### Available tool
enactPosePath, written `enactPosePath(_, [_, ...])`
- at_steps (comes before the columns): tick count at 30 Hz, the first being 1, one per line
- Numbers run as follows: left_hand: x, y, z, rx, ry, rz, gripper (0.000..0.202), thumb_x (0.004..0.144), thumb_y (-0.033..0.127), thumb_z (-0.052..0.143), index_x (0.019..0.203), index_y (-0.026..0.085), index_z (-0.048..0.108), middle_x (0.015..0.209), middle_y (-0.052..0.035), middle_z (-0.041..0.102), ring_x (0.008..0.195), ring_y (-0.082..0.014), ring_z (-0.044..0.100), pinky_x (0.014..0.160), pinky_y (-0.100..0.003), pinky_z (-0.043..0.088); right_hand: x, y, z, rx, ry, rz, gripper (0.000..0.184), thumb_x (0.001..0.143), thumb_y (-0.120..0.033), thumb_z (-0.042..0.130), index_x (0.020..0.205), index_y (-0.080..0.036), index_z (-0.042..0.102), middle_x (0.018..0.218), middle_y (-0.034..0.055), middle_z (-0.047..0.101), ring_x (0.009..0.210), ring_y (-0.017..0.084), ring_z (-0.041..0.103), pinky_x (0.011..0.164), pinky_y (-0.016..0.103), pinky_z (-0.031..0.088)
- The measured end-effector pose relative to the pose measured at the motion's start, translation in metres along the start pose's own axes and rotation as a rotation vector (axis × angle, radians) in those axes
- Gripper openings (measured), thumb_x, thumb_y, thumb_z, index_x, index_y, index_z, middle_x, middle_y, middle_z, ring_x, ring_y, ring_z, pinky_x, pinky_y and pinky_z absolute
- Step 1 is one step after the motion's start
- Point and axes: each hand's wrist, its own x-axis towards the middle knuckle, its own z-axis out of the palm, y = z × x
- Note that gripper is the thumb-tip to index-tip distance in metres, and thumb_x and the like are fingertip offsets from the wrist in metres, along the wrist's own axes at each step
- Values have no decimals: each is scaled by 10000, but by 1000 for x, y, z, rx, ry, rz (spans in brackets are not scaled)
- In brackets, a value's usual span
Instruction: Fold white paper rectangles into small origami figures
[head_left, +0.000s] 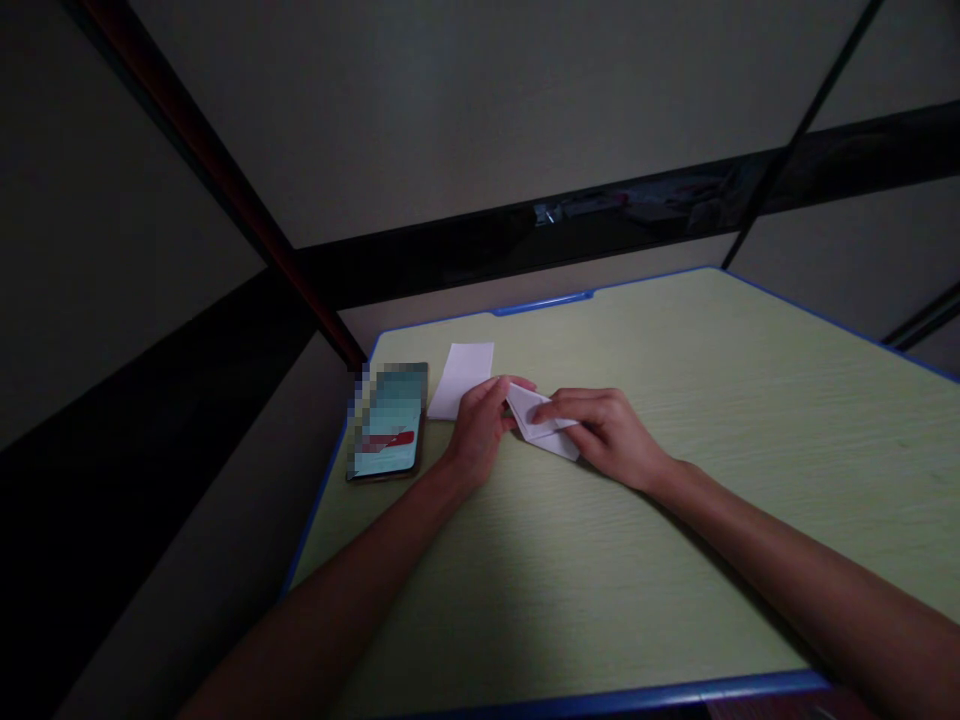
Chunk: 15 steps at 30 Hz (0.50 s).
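A small folded piece of white paper (528,404), with slanted edges and layered flaps, is between my two hands over the table. My left hand (482,422) pinches its left end, thumb on top and fingers behind. On the right, my right hand (611,430) grips the other end, its index finger lying across the folded face and its thumb near the lower edge. Part of the paper is hidden by my right fingers. Just behind my left hand lies a flat white sheet (461,375), partly covered by that hand.
A phone (390,425) with a lit, partly blurred screen lies at the table's left edge. The pale yellow-green table (750,400) has a blue rim and a blue strip (544,304) at its far edge. Panels with a dark glossy band (465,245) stand close behind it.
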Motion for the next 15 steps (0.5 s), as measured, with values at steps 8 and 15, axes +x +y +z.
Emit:
enactPosePath(8, [-1,-1,-1,17,55,57,180,651,277,524,602,112,575,530,7,527,482,-68,462,454,-177,362,2,-4,-1,-5,-58,-11,274,696,-32,375,781,-120,620,675,44,585,574,99,504,543,204,365])
enactPosePath(15, [1,-3,-4,71,11,33,181,660,298,527,640,120,549,575,9,512,536,-78,466,474,-182,384,2,-4,-1,-18,-16,28,290,682,-21,379,792,-107,633,644,43,580,558,100,501,539,204,368])
